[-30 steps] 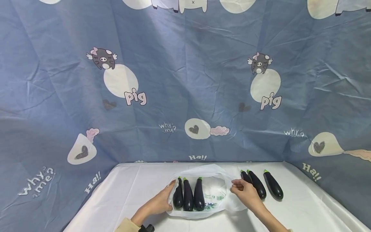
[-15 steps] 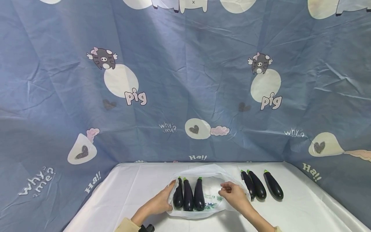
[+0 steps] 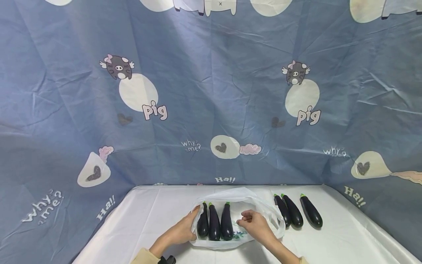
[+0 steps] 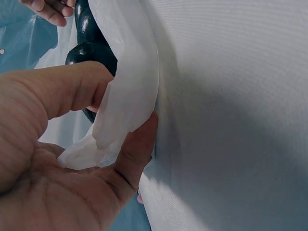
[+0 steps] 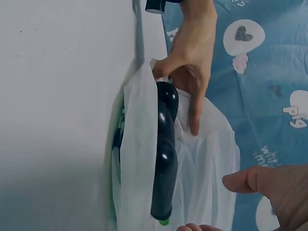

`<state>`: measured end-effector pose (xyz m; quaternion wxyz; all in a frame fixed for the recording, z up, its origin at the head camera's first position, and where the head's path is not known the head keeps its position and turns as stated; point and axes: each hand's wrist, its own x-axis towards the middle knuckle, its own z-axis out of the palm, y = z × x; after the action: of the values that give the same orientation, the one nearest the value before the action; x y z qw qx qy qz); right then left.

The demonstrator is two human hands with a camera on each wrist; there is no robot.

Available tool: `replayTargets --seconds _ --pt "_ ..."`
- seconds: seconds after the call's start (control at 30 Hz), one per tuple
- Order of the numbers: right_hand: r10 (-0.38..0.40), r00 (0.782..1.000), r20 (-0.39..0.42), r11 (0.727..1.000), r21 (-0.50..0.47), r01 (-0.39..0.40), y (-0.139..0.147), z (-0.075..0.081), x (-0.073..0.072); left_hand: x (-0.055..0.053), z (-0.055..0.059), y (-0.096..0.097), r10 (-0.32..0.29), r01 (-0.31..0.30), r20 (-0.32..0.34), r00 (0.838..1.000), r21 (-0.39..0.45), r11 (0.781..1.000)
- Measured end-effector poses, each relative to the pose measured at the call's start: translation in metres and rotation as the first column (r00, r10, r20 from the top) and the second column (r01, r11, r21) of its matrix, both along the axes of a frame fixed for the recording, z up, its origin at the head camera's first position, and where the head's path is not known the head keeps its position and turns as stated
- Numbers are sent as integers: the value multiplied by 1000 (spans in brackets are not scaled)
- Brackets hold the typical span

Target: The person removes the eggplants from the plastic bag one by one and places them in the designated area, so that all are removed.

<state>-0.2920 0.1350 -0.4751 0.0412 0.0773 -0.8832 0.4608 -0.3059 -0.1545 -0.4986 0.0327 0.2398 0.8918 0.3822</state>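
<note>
A white plastic bag (image 3: pixel 242 193) lies with its mouth spread wide on the table. Inside, along its left half, are three dark eggplants (image 3: pixel 214 223) with green stem ends, side by side. My left hand (image 3: pixel 182 230) grips the bag's left edge; in the left wrist view, white film (image 4: pixel 127 82) runs between the thumb and fingers. Over the right part of the bag's mouth is my right hand (image 3: pixel 258 225), its fingers loosely bent and holding nothing. The right wrist view shows its thumb (image 5: pixel 245 179) apart from the fingertips, near the eggplants (image 5: pixel 165 159).
Right of the bag, three more eggplants lie on the white-covered table (image 3: pixel 343 234): two close together (image 3: pixel 293 212) and one (image 3: pixel 311 212) a little farther right. A blue printed curtain (image 3: pixel 211 110) hangs behind the table. A black device (image 3: pixel 167 260) shows by the left sleeve.
My right hand has let go of the bag's right edge and moved left over its mouth. The left hand and the eggplants have stayed in place.
</note>
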Motion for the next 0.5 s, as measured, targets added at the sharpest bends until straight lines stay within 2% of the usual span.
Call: replayTargets --seconds 0.5 --pt "37 999 -23 999 35 -36 -21 -14 0 0 -1 0 5 -5 15 1000 -2 1000"
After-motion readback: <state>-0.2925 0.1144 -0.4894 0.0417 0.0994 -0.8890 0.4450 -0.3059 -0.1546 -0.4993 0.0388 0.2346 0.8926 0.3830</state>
